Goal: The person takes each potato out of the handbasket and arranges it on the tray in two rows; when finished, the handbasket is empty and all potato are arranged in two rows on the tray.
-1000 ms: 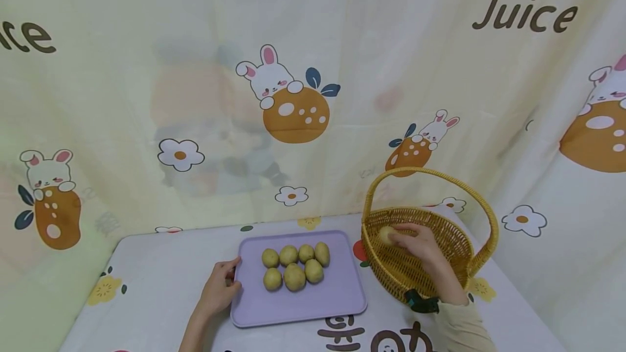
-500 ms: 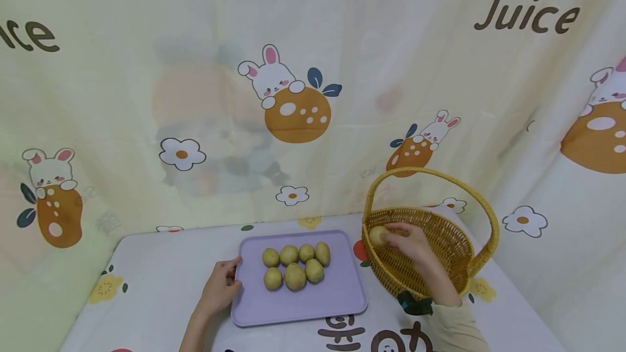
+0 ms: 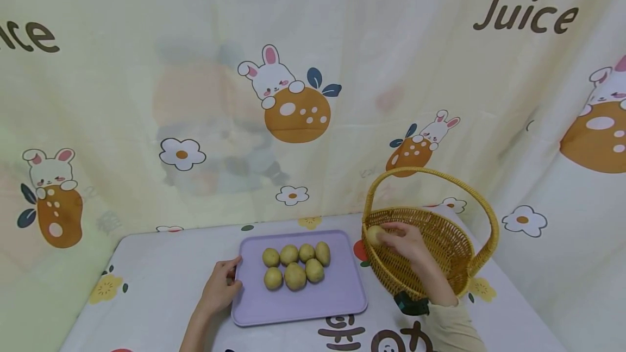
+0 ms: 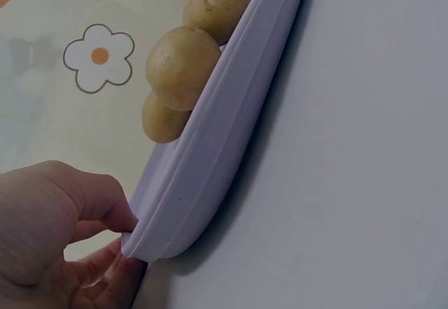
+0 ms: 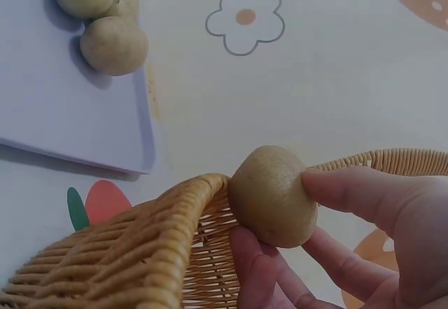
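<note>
My right hand (image 3: pixel 408 243) pinches a pale round potato (image 3: pixel 374 236) between thumb and fingers, inside the left side of the wicker basket (image 3: pixel 382 268). In the right wrist view that potato (image 5: pixel 273 197) is beside the basket rim (image 5: pixel 175 218); whether they touch I cannot tell. At the lilac tray (image 3: pixel 303 308), my left hand (image 3: pixel 220 287) grips the left edge. The left wrist view has its thumb on the rim (image 4: pixel 210 120) and the other fingers underneath. Several potatoes (image 3: pixel 294 276) lie in two rows on the tray.
The basket's tall arched handle (image 3: pixel 435 173) rises over its opening. A printed cloth (image 3: pixel 156 281) covers the table, and a curtain (image 3: pixel 220 96) with rabbit prints hangs behind it. A dark band (image 3: pixel 412 304) sits at the right wrist.
My right hand has shifted left inside the basket, carrying the potato towards the left rim. The left hand, the tray and the potatoes on it stay in place.
</note>
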